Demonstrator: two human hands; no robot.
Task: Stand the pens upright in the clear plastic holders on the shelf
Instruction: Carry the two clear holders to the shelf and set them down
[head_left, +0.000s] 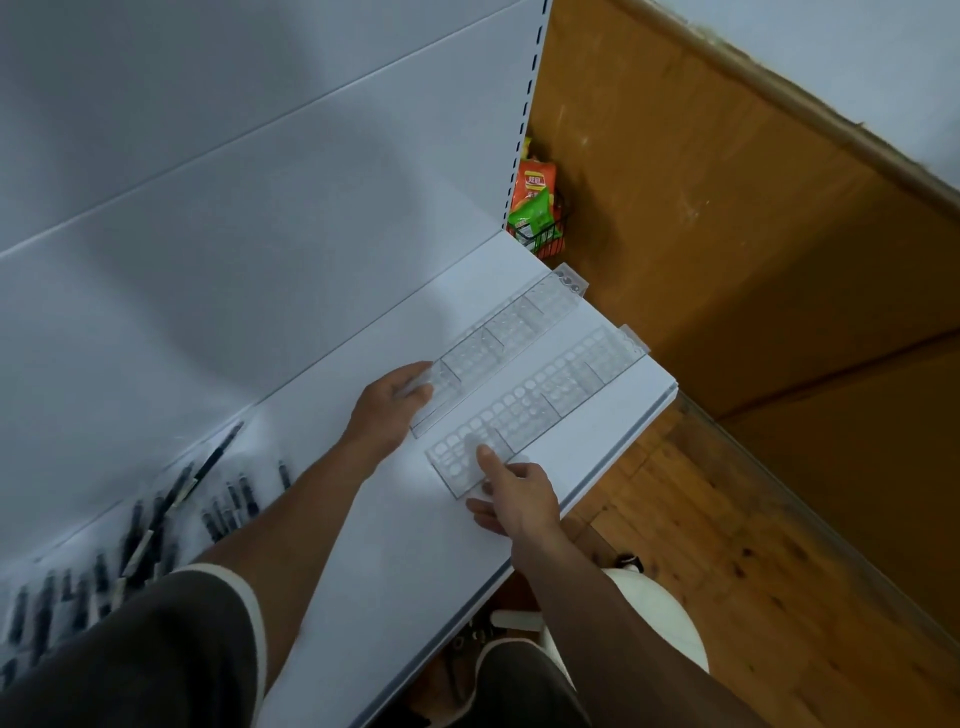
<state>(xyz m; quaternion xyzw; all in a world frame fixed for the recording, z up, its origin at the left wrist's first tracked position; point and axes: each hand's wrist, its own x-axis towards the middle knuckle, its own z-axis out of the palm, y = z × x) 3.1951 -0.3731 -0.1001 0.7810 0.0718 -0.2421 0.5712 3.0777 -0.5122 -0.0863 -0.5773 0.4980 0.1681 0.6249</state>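
Two clear holders lie side by side on the white shelf (332, 499), both running lengthwise toward its right end. The back holder (498, 338) sits nearer the back panel (208, 182), its far end reaching almost to the shelf's right back corner. The front holder (540, 402) lies just beside it, close to the front edge, its far end near the right front corner. Both stand empty, with rows of round holes and cross dividers showing through the plastic.

The left hand (392, 402) holds the near end of the back holder, fingers curled over the top of that end and thumb on the side facing the person. The right hand (511, 493) pinches the near end of the front holder: the index finger lies straight along the top over the holes, and the thumb sits against the near corner. Its other fingers are folded under, partly seen through the plastic.

The pens (156, 514), dark and blurred, lie flat in a loose scatter at the shelf's left end, spread from the back panel toward the front edge, well apart from both holders. Some are hidden behind the dark sleeve (171, 649) of the left arm.

Past the shelf's right back corner, orange and green packets (532, 200) stand in a black wire basket (545, 239). Below the front edge runs a wooden floor (727, 545).
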